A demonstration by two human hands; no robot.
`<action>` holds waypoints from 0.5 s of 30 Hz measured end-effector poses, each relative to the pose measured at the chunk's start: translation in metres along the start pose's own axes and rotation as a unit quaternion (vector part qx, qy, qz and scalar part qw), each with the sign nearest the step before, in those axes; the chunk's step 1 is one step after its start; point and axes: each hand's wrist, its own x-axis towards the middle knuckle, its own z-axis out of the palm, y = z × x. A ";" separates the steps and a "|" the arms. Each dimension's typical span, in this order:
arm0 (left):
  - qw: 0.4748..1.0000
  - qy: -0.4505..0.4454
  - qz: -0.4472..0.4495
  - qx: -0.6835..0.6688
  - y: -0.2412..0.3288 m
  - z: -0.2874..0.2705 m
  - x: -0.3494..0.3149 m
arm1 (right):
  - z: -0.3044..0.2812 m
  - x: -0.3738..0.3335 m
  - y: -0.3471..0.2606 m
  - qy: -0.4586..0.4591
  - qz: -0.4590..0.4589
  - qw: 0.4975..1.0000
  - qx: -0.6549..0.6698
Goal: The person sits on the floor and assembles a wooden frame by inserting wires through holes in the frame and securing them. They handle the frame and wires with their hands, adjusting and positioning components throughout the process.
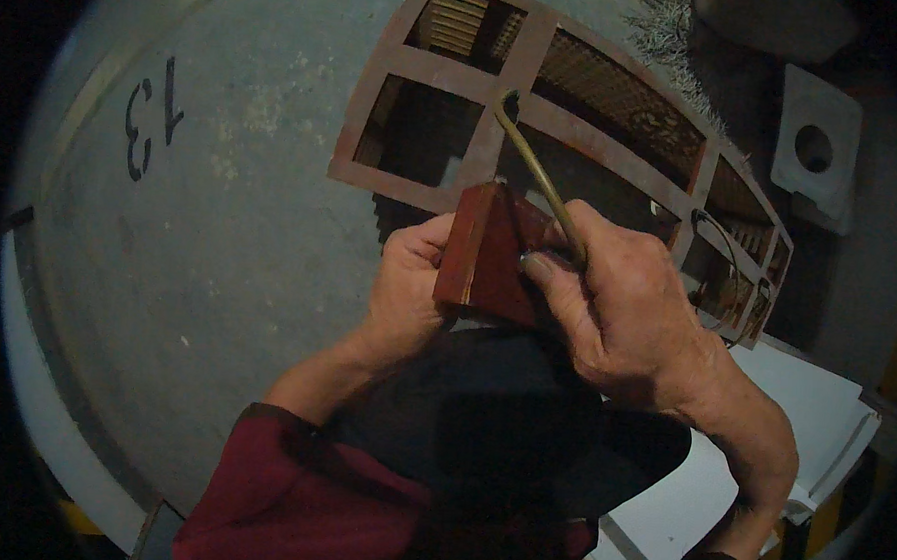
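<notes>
My left hand [404, 278] is closed around the left side of a reddish-brown, wedge-shaped wooden piece [475, 256], held upright above my lap. My right hand [633, 298] grips a brass-coloured rod [541, 169] with a hooked upper end. The rod slants up and left from my fist. The right thumb is at the right face of the wooden piece, and whether it presses on it I cannot tell. Behind both hands lies a brown wooden lattice frame [418, 184] with several rectangular openings. The rod's lower end is hidden in my right hand.
Grey floor with dark painted marks [155, 117] spreads out on the left. A pale block with a round hole [820, 146] stands at the far right. Loose bristle-like strands [669, 39] lie behind the frame. White panels [803, 411] are near my right forearm.
</notes>
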 end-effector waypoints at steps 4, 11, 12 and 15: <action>0.998 -0.018 0.003 0.055 0.001 -0.003 0.000 | -0.008 0.005 0.009 -0.016 -0.119 0.991 -0.061; 0.979 -0.076 -0.101 0.159 0.013 -0.007 0.011 | -0.033 0.013 -0.001 -0.092 0.047 0.983 0.149; 0.987 -0.057 -0.145 0.031 0.013 -0.007 0.011 | -0.032 0.014 -0.002 -0.106 0.094 0.981 0.133; 0.986 0.003 -0.161 0.035 0.011 -0.004 0.008 | -0.016 0.013 -0.006 -0.083 0.052 0.995 -0.017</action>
